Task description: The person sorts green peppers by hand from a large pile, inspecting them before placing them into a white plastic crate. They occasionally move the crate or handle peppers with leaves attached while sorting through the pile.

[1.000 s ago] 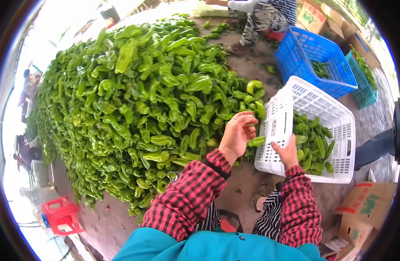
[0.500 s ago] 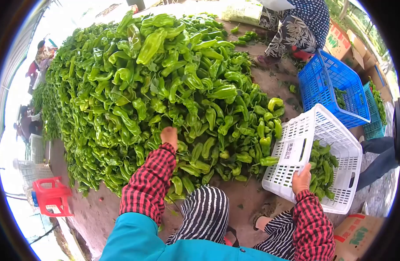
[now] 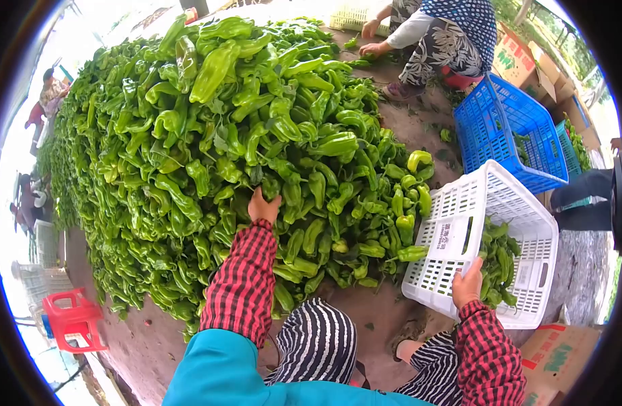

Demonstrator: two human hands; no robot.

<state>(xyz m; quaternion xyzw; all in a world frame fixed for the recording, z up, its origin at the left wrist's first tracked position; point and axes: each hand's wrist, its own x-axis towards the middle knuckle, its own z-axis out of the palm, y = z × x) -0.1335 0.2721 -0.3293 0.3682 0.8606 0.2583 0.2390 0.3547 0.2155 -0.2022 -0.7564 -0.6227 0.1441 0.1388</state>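
A large heap of green peppers point(image 3: 189, 149) fills the middle and left of the view. My left hand point(image 3: 263, 206) reaches into its front face, thumb and fingers closed round a green pepper point(image 3: 271, 187); the fingertips are partly hidden among the peppers. On the right, a white plastic crate point(image 3: 453, 227) lies tilted with its opening turned to the right, and several green peppers point(image 3: 498, 264) lie inside it. My right hand point(image 3: 467, 281) grips the near rim of this crate, fingers wrapped over the edge.
Behind the white crate stands a blue crate point(image 3: 507, 135). Cardboard boxes point(image 3: 558, 355) are at lower right and upper right. A red stool point(image 3: 72, 318) stands at left. Another person point(image 3: 446, 47) crouches at the back, hands near the ground. A dark-trousered leg point(image 3: 582, 191) shows at right.
My left hand has turned, and its thumb and fingers now show round a pepper in the heap. My right hand stays on the crate. The crouching person's hands have come into view.
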